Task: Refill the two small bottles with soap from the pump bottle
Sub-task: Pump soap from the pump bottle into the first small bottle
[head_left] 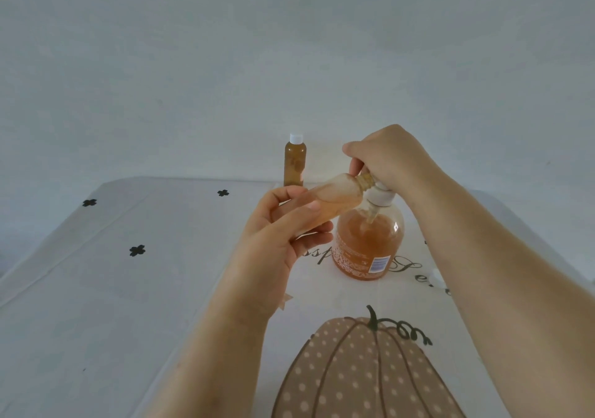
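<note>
A: What is the person doing at the pump bottle (367, 243)?
B: Filling! The left hand (283, 234) is holding an open small bottle (335, 192), with fingers and thumb curling round its bottom end. It is tipping the bottle so the mouth is touching the spout on top of the pump bottle.
A: And the right hand (389, 156)?
B: It is sitting on top of the pump bottle, with fingers curling down over the pump head. I think it is pushing soap out.
A: What is coming next?
B: I am guessing more slow pushes, with the mouth right at the spout. The small bottle is looking pale, so it is needing more soap, then a lid.
A: What else is lying around?
B: A capped bottle (295, 163) is standing behind the pump bottle, to its left, and it is looking full. A little white thing (438, 277), maybe the lid, is lying to the right of the pump bottle, beside the right arm. A pumpkin tablecloth (128, 288) is lying underneath. Nothing is blocking the hands.
</note>
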Motion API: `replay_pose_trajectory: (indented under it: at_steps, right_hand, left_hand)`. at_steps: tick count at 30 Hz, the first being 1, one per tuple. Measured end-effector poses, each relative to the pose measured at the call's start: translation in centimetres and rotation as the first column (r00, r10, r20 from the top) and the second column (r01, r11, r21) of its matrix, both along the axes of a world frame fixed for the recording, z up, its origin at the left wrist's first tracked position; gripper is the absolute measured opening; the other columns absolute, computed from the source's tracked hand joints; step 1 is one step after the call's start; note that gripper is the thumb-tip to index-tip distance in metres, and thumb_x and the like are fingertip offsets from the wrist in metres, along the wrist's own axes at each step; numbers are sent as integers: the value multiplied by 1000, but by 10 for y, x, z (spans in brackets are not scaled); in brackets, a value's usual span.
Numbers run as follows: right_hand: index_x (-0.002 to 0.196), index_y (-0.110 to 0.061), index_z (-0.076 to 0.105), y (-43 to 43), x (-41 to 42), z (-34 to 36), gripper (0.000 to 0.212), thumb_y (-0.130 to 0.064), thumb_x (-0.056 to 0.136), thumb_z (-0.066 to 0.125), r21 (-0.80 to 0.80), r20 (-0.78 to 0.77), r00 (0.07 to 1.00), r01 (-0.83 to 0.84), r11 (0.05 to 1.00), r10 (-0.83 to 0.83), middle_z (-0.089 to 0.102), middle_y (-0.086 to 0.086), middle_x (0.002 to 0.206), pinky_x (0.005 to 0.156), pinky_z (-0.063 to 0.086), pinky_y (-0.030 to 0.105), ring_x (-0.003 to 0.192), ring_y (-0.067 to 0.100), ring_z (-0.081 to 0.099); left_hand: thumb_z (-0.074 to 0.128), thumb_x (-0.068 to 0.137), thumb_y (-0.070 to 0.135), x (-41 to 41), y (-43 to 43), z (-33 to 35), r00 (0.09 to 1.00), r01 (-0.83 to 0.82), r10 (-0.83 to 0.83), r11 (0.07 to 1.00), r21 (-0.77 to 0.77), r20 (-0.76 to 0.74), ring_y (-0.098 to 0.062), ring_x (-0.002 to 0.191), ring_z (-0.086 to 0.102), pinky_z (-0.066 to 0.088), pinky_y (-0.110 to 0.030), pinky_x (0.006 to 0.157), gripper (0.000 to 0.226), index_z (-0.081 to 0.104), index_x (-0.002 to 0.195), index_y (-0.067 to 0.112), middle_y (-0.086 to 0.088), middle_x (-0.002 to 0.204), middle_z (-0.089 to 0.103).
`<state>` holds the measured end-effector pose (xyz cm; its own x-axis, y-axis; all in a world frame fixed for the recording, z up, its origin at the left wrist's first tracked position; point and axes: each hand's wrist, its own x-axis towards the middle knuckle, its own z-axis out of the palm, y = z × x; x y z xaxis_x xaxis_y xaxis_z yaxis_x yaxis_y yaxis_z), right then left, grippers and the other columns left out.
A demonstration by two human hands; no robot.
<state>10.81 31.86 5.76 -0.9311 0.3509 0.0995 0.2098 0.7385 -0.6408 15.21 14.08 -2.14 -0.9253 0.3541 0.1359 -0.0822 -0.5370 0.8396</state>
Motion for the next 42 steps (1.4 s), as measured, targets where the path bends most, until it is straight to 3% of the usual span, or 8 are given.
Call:
replay_pose_trajectory:
  at_steps: [8, 15, 18, 21, 25, 34, 40, 42]
  right_hand:
    - [67, -13, 71, -3, 2, 2, 32, -29, 91, 57, -4, 12, 998, 67, 998, -67, 59, -2, 59, 55, 39, 28, 57, 19, 55]
    - [95, -4, 75, -5, 1, 8, 35, -30, 89, 53, 34, 21, 993, 114, 993, -115, 61, 2, 64, 59, 42, 29, 57, 21, 55]
    - [90, -5, 76, -6, 3, 17, 35, -29, 90, 52, 78, 54, 994, 90, 993, -94, 59, -2, 46, 57, 44, 27, 51, 20, 57]
    - [89, -4, 77, -7, 4, 21, 38, -30, 92, 51, 145, 52, 995, 74, 987, -82, 57, -2, 43, 59, 45, 27, 51, 21, 58]
    - [92, -3, 76, -6, 3, 18, 37, -29, 92, 50, 110, 49, 994, 89, 990, -94, 60, 1, 50, 58, 46, 28, 51, 21, 58]
    - [92, -1, 73, -4, -4, 12, 39, -31, 90, 49, 111, 70, 994, 74, 991, -82, 60, 4, 60, 64, 44, 31, 56, 23, 53]
    - [91, -6, 74, 1, -10, 2, 39, -35, 92, 47, 153, 59, 996, 61, 986, -71, 70, 7, 82, 67, 44, 33, 67, 24, 58]
    - [92, -6, 74, 2, -12, -1, 40, -35, 93, 48, 155, 55, 996, 63, 986, -72, 67, 6, 78, 65, 44, 33, 66, 23, 57]
  left_hand:
    - [68, 81, 7, 0, -2, -1, 1000, 4, -4, 1000, -11, -16, -25, 82, 68, 57, -32, 76, 30, 56, 109, 8, -6, 94, 75]
    - [68, 76, 10, 2, -1, 1, 999, -1, 2, 1000, 9, -33, -27, 83, 67, 56, -33, 79, 36, 57, 111, 8, -9, 99, 73]
    - [70, 76, 10, 3, 0, 2, 1000, -13, 13, 1000, 24, -26, -28, 84, 68, 57, -34, 81, 35, 60, 110, 10, -9, 103, 73]
    - [72, 74, 10, 4, -1, 3, 999, -34, 35, 999, 30, -29, -30, 84, 69, 57, -33, 81, 36, 62, 109, 11, -14, 111, 71]
    - [74, 73, 11, 4, -1, 4, 997, -65, 66, 998, 16, -27, -31, 86, 70, 56, -30, 76, 39, 64, 110, 11, -17, 115, 69]
    - [71, 73, 15, 3, 1, 2, 999, -51, 50, 998, -25, -17, -26, 83, 71, 56, -29, 71, 39, 61, 110, 12, -8, 101, 74]
    - [69, 74, 14, 1, 0, 0, 998, -50, 49, 997, -53, -27, -25, 82, 71, 55, -28, 70, 34, 61, 107, 12, -5, 96, 74]
    - [72, 74, 10, 0, 0, 0, 998, -52, 51, 997, -51, -23, -24, 80, 71, 55, -28, 69, 34, 60, 106, 13, -5, 95, 74]
